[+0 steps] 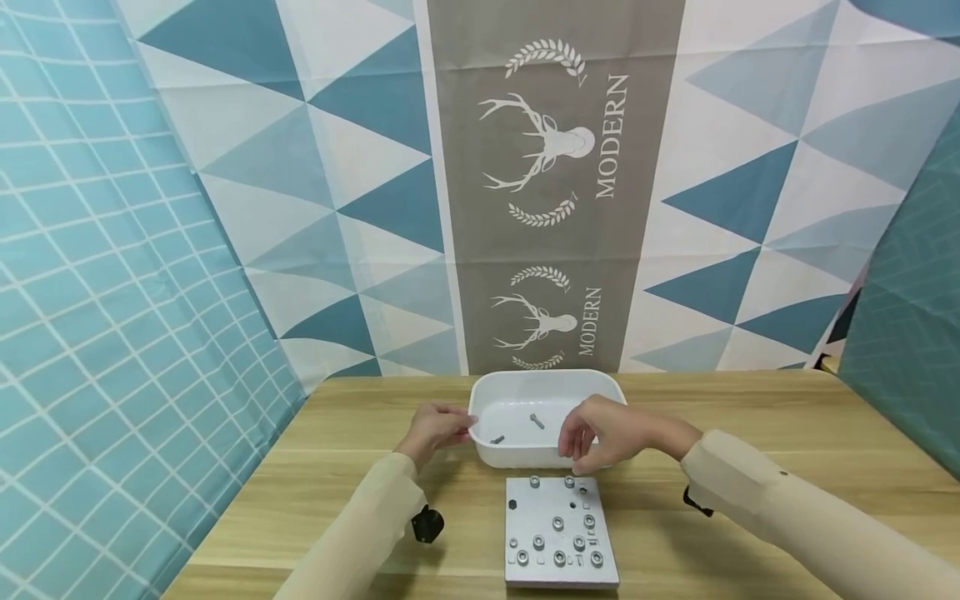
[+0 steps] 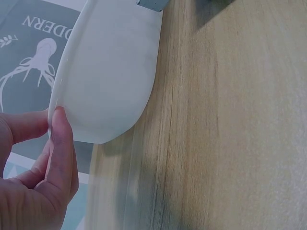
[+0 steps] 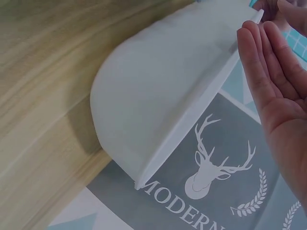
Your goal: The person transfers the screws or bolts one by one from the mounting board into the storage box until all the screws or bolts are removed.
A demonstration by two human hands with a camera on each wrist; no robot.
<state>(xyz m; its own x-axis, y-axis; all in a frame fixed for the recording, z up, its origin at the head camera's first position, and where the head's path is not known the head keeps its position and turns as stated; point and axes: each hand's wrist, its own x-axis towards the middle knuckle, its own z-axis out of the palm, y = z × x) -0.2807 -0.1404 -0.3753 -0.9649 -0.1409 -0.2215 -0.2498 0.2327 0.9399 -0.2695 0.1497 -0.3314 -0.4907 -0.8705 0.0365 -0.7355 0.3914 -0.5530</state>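
My left hand (image 1: pixel 437 427) pinches the left rim of a white plastic tub (image 1: pixel 517 456), thumb on one side and fingertips on the other, as the left wrist view shows close up. Two small bolts lie inside: one bolt (image 1: pixel 537 422) near the middle, another bolt (image 1: pixel 497 440) by the front left. Over the tub's front right edge hovers my right hand (image 1: pixel 606 433), its fingers (image 3: pixel 252 57) relaxed and bent downward with nothing seen between them. Just below that hand, in front of the tub, lies a silver metal plate (image 1: pixel 536 512) with several socket-head screws standing in it.
Both things sit on a wood-grain table (image 1: pixel 360 417). A patterned curtain (image 1: pixel 375 167) with deer prints hangs behind the table's back edge. Blue checked cloth (image 1: pixel 90 292) covers the left side, and a green cloth (image 1: pixel 915 308) hangs at the right.
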